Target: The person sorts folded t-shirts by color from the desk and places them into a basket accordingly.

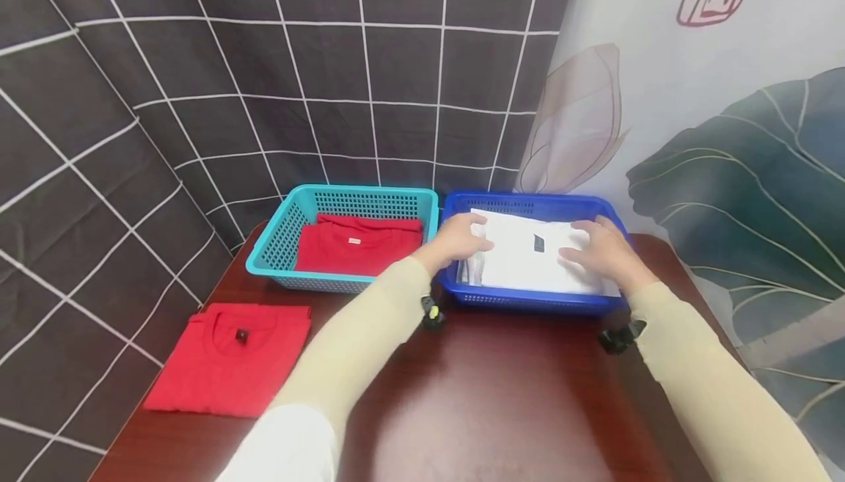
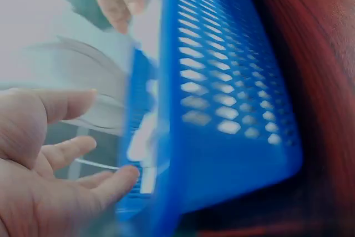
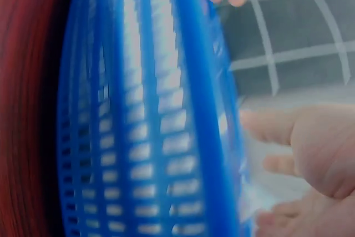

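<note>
A folded white garment [image 1: 518, 265] with a dark label lies in the blue basket [image 1: 528, 298]. My left hand [image 1: 455, 238] is over the basket's left side, its fingertips at the garment's left edge. Above the right part of the garment is my right hand [image 1: 606, 253], fingers spread. In the left wrist view the left hand [image 2: 50, 159] shows thumb and fingers apart beside the basket rim, with nothing between them. The right wrist view is blurred; there the right hand [image 3: 321, 159] has loosely extended fingers near the rim. Whether the fingertips touch the cloth I cannot tell.
Left of the blue basket stands a teal basket [image 1: 277, 236] holding folded red shirts [image 1: 356, 251]. Another folded red shirt [image 1: 231, 364] lies on the brown table [image 1: 488, 401] at the front left. A dark gridded curtain [image 1: 396, 64] hangs behind.
</note>
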`<state>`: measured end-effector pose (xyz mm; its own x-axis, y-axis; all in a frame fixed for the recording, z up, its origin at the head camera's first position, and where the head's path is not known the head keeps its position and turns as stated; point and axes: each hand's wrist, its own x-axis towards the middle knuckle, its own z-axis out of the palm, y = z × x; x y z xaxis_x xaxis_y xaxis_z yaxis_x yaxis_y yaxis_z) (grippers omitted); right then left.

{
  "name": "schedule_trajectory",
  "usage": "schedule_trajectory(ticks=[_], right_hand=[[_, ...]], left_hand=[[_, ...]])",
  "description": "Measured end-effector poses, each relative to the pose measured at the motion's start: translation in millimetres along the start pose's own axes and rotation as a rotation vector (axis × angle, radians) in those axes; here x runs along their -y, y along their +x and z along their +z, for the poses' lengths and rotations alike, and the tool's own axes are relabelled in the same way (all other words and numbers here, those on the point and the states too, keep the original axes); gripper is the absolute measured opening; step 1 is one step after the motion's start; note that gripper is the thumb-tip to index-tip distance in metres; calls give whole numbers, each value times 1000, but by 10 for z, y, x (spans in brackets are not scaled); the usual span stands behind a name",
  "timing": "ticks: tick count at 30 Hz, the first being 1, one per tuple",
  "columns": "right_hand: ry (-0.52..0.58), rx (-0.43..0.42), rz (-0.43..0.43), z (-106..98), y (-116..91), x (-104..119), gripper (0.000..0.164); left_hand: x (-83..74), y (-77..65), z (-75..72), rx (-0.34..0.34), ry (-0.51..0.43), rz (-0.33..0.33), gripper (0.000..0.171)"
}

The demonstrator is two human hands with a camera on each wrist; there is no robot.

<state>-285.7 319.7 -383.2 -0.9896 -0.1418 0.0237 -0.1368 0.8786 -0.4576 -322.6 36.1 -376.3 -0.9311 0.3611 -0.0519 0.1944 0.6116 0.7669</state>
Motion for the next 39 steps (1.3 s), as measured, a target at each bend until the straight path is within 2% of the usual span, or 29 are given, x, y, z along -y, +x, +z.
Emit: schedule_trajectory(ticks=[3, 5, 8, 11, 15, 19, 22, 25, 29, 32, 35, 39], right_hand=[[5, -147, -74, 30, -203, 200, 60], [75, -228, -181, 120, -361, 346, 49], [212, -244, -327, 320, -620, 584, 36], [331, -165, -429, 590, -852, 790, 29], [383, -38, -511, 1000, -1004, 992, 26], [364, 83, -542, 1366, -1005, 1147, 24], [350, 175, -547, 1559, -984, 1260, 25], [333, 237, -567, 1690, -959, 1372, 28], [288, 268, -599, 1803, -909, 1533, 36], [264, 274, -614, 1860, -872, 1681, 42], [255, 283, -618, 1914, -846, 1845, 46], [235, 296, -612, 1983, -819, 2042, 51]], left_hand=[[25, -285, -236, 23, -66, 71, 56], [95, -530, -375, 51, -117, 109, 55], [267, -958, -500, 89, -154, 143, 52], [518, -1391, -513, 124, -160, 139, 49], [981, -1906, -475, 142, -157, 126, 46], [1438, -2331, -504, 73, -150, 67, 46], [1672, -2579, -610, -15, -135, 4, 48], [1825, -2759, -764, -123, -70, -16, 47], [2007, -2886, -984, -279, 235, 67, 47], [2165, -2914, -1144, -347, 446, 136, 52], [2309, -2908, -1291, -314, 530, 152, 61], [2446, -2874, -1416, -195, 612, 59, 80]])
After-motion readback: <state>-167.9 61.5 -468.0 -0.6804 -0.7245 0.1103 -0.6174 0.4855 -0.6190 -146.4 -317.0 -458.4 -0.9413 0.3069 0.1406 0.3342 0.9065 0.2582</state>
